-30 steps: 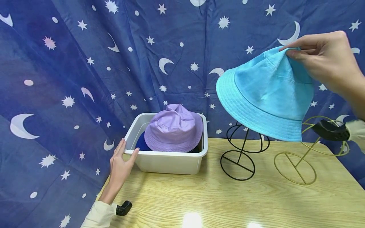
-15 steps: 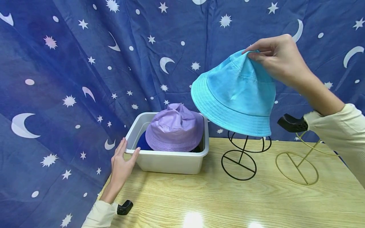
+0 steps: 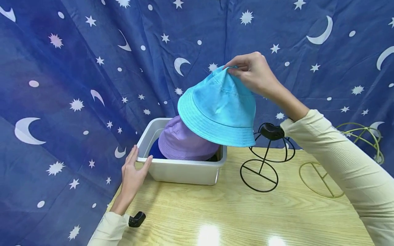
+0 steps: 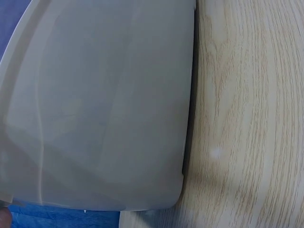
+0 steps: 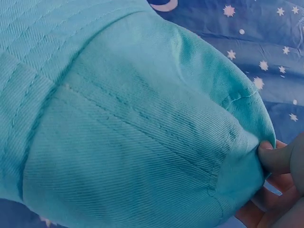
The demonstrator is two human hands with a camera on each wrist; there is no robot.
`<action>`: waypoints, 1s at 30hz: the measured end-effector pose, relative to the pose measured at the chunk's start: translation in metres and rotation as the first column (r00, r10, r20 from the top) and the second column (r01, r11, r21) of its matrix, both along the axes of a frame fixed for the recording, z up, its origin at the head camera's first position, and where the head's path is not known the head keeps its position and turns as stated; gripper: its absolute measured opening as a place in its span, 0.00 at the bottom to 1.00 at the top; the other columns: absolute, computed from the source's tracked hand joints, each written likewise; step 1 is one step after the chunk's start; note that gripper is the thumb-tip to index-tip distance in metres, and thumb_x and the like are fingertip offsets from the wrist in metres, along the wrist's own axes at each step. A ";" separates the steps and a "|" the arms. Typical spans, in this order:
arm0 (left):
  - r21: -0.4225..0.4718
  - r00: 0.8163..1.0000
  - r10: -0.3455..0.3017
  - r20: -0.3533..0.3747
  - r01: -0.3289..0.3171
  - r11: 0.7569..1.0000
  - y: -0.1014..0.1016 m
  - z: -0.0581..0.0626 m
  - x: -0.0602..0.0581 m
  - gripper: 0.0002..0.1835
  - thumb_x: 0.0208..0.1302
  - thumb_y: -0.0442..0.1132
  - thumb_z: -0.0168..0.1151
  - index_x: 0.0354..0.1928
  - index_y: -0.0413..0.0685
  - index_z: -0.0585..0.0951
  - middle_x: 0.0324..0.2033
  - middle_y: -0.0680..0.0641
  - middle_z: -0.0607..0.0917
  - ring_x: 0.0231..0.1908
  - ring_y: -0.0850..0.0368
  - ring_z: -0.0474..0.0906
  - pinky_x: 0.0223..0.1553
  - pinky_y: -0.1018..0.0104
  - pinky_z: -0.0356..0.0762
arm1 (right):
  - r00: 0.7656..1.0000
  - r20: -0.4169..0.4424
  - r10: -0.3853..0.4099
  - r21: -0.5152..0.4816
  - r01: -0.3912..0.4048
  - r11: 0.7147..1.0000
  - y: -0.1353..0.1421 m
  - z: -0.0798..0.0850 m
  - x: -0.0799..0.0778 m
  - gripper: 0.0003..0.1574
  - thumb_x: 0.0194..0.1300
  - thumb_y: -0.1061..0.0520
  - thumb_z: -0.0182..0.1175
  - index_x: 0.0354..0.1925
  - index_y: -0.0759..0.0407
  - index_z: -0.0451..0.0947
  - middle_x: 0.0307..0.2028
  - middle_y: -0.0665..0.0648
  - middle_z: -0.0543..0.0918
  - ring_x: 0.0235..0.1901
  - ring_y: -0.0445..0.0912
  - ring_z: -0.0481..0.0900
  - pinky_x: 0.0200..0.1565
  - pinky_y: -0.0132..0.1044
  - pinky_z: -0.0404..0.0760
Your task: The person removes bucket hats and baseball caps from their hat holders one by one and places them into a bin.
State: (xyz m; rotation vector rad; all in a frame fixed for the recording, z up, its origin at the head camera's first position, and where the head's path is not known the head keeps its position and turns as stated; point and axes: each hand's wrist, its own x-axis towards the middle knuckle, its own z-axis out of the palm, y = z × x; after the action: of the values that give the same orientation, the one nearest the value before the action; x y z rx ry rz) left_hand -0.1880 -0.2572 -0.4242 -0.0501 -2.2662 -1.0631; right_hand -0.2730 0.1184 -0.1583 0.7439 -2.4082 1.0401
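Note:
My right hand pinches the crown of a light blue bucket hat, brim hanging down, over the right part of a pale grey plastic bin. The right wrist view shows thumb and fingers nipping the top of the blue hat. Inside the bin sits a purple bucket hat, partly covered by the blue one in the head view. Dark blue cloth shows beneath it. My left hand rests at the bin's near left corner, thumb and fingers spread across the rim. The left wrist view shows the bin's wall close up.
Right of the bin stands a black wire hat stand. A gold wire stand is farther right, partly behind my right sleeve. Both stand on the wood-grain table. A blue star-patterned curtain hangs behind and along the left.
My right hand has carried the blue hat left and somewhat down, from above the black stand to over the bin. The left hand has stayed at the bin's corner.

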 end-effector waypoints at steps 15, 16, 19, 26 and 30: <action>-0.006 0.999 0.020 -0.046 -0.020 1.000 0.001 0.002 -0.001 0.37 0.55 0.44 0.70 0.62 0.29 0.69 0.64 0.39 0.69 0.66 0.44 0.61 0.66 0.54 0.57 | 0.996 -0.060 0.072 -0.078 -0.077 0.994 -0.061 -0.049 -0.023 0.10 0.64 0.66 0.59 0.39 0.61 0.86 0.40 0.57 0.86 0.44 0.44 0.81 0.48 0.36 0.77; -0.006 0.999 0.021 -0.045 -0.021 1.000 0.001 0.002 -0.001 0.37 0.55 0.44 0.70 0.62 0.29 0.69 0.64 0.39 0.69 0.66 0.44 0.61 0.66 0.54 0.57 | 0.994 -0.078 0.076 -0.083 -0.083 0.993 -0.064 -0.052 -0.024 0.10 0.63 0.66 0.59 0.39 0.60 0.86 0.39 0.57 0.86 0.43 0.44 0.81 0.48 0.36 0.77; -0.007 0.999 0.018 -0.039 -0.019 1.000 0.001 0.001 -0.001 0.37 0.56 0.45 0.70 0.62 0.29 0.69 0.65 0.39 0.68 0.66 0.44 0.60 0.66 0.54 0.56 | 0.988 -0.112 0.106 -0.074 -0.115 0.991 -0.071 -0.062 -0.028 0.10 0.63 0.66 0.59 0.39 0.59 0.86 0.39 0.56 0.86 0.43 0.44 0.80 0.46 0.35 0.76; -0.005 0.999 0.017 -0.029 -0.017 1.000 0.002 0.001 -0.001 0.37 0.56 0.45 0.69 0.63 0.30 0.68 0.65 0.40 0.68 0.66 0.45 0.60 0.66 0.53 0.56 | 0.983 -0.066 0.169 -0.058 -0.173 0.983 -0.082 -0.081 -0.033 0.12 0.66 0.63 0.58 0.43 0.56 0.86 0.45 0.53 0.85 0.49 0.42 0.79 0.51 0.32 0.74; -0.006 0.999 0.024 -0.024 -0.024 1.000 0.002 0.001 -0.001 0.37 0.56 0.45 0.69 0.63 0.30 0.68 0.65 0.40 0.68 0.66 0.45 0.59 0.66 0.54 0.56 | 0.973 -0.050 0.224 -0.093 -0.227 0.969 -0.090 -0.091 -0.032 0.12 0.66 0.64 0.58 0.44 0.57 0.85 0.45 0.53 0.85 0.51 0.43 0.78 0.57 0.33 0.69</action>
State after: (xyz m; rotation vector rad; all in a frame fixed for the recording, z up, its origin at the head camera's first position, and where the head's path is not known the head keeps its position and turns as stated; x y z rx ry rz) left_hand -0.1889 -0.2553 -0.4227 -0.0387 -2.2433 -1.0372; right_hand -0.3053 0.0283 -0.2495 1.0116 -2.2588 1.2098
